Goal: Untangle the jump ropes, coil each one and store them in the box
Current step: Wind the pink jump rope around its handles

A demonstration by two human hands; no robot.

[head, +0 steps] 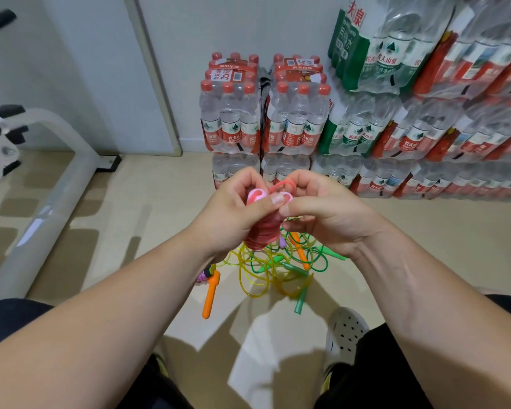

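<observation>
Pink plastic rope coil (pixel 260 231), pinched shut by left hand (pixel 233 214) and right hand (pixel 322 214), could spring loose if either slackens.

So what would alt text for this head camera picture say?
Two bare hands, left hand and right hand, hold a coiled pink jump rope above a tangle of yellow and green ropes on the floor; stacked packs of bottled water line the wall.

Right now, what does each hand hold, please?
Left hand: closed on the coiled pink jump rope.
Right hand: closed, pinching a loop of the same rope.
</observation>
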